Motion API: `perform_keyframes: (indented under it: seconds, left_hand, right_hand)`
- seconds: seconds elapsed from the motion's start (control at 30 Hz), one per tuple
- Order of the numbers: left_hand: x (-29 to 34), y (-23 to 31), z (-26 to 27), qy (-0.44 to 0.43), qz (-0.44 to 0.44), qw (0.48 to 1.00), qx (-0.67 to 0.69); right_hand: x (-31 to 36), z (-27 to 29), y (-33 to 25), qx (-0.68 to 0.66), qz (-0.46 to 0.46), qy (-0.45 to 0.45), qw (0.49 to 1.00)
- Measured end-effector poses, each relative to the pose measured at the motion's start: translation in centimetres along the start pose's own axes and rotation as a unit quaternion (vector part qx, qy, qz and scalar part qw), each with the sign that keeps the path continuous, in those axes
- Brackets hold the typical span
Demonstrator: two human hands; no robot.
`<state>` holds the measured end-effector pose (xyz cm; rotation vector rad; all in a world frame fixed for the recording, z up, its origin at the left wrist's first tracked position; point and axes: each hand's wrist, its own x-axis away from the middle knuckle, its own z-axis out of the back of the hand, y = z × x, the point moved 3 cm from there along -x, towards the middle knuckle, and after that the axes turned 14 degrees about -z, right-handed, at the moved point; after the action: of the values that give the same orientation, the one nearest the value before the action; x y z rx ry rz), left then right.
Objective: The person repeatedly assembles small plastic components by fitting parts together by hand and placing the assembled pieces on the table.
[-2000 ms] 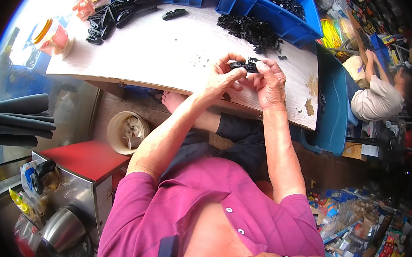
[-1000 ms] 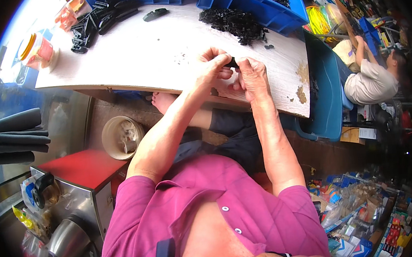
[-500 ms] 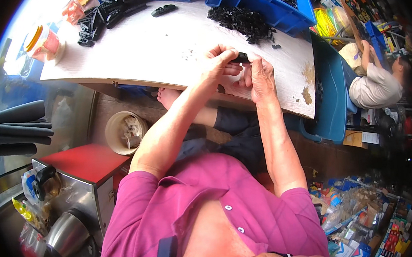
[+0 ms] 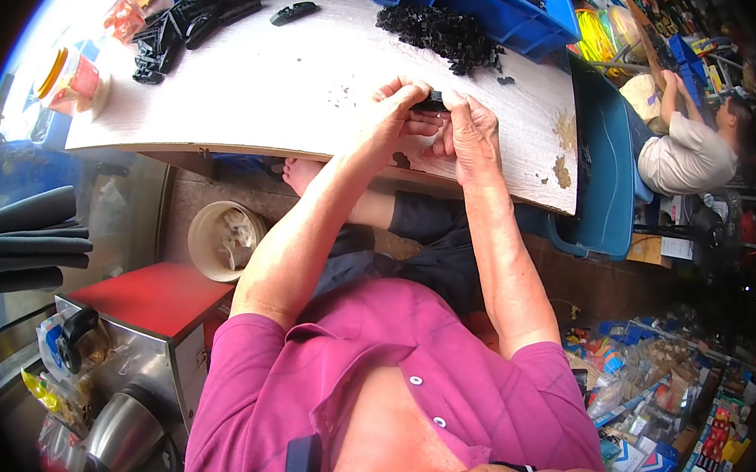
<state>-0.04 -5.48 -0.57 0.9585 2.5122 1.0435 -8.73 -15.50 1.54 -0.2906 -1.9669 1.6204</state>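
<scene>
Part of black colour (image 4: 433,102) was pinched in the grip of left hand (image 4: 393,115) and right hand (image 4: 476,140), and uneven pressure could make it slip.

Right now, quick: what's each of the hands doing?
Left hand: closed, pinching a black part.
Right hand: closed, pinching the same part's right end.

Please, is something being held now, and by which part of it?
Yes, a small black piece, by its two ends: the left hand pinches the left end, the right hand the right end. The ends themselves are covered.
</scene>
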Motion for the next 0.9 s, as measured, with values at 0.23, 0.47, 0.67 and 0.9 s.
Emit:
perform_keyframes:
  seconds: [0.23,0.47,0.67,0.9]
  left_hand:
    - [0.5,0.9,-0.7,-0.017,0.035,0.996,-0.079]
    - [-0.4,0.2,0.7,-0.042,0.018,0.999,0.011]
    - [-0.4,0.1,1.0,-0.080,0.027,0.995,0.054]
    - [0.0,0.3,0.6,-0.094,0.015,0.995,0.021]
  right_hand:
    - [-0.4,0.6,0.9,-0.043,0.006,0.034,0.998]
    - [-0.1,0.1,0.3,-0.042,-0.010,0.038,0.998]
    - [0.1,0.0,0.4,-0.025,0.007,0.039,0.999]
    - [-0.1,0.2,0.8,-0.019,0.026,0.046,0.998]
